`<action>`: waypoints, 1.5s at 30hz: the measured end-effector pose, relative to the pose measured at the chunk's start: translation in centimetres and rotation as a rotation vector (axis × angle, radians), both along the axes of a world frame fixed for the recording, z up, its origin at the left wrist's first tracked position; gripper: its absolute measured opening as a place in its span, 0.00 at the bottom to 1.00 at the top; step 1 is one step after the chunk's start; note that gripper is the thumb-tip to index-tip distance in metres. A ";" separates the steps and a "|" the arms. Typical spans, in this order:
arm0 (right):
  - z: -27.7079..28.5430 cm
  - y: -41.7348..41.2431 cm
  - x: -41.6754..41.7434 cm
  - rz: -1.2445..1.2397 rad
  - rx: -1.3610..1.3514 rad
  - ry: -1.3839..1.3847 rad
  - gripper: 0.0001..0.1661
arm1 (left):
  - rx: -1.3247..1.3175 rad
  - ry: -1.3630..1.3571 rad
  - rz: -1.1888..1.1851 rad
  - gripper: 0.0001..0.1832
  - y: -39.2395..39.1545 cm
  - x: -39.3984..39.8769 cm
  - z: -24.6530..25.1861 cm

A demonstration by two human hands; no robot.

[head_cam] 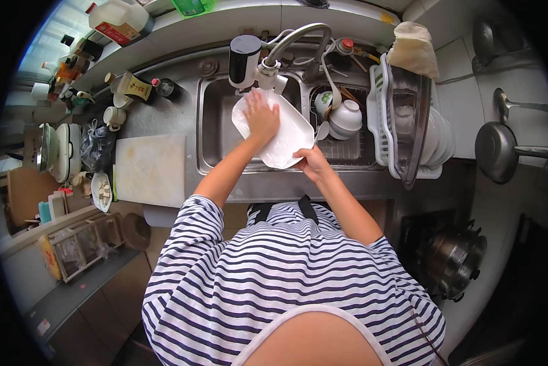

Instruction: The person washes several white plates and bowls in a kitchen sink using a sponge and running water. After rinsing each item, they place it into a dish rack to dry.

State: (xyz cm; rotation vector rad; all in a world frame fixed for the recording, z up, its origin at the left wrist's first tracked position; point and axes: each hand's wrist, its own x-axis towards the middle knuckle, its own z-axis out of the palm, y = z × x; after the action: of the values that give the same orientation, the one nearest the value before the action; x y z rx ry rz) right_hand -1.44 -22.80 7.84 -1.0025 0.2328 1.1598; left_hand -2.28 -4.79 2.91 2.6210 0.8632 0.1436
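Observation:
A white rectangular dish (287, 132) is held tilted over the left basin of a stainless steel sink (215, 123), under the faucet (270, 75). My right hand (314, 162) grips its near right corner, thumb on top. My left hand (261, 116) lies flat on the dish's inner face with the fingers spread, near the far end. Water seems to run from the faucet onto the dish beside my fingers. The dish's surface looks wet and shiny. Its underside is hidden from view.
Right of the dish, white bowls (346, 118) and a white spoon (322, 131) sit on a wire rack in the second basin. A white dish rack (380, 114) with plates stands farther right. A cutting board (150, 170) and a dark-capped sauce bottle (130, 86) are on the left counter.

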 end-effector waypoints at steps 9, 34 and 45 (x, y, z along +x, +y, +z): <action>0.2 0.1 0.6 0.014 0.002 -0.001 0.32 | -0.051 0.124 -0.012 0.32 -1.3 0.9 0.8; 1.5 2.0 2.3 0.064 0.000 -0.107 0.38 | 0.003 0.069 0.006 0.32 1.8 1.7 0.2; 1.9 2.9 1.7 0.041 -0.032 -0.156 0.35 | -0.119 0.120 0.283 0.34 3.1 1.5 -2.2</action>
State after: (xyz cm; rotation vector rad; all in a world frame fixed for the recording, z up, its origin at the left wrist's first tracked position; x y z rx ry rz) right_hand 0.29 -19.86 9.73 -1.1247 0.1076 1.1116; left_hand -0.77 -1.66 0.73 2.4055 1.2426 0.0086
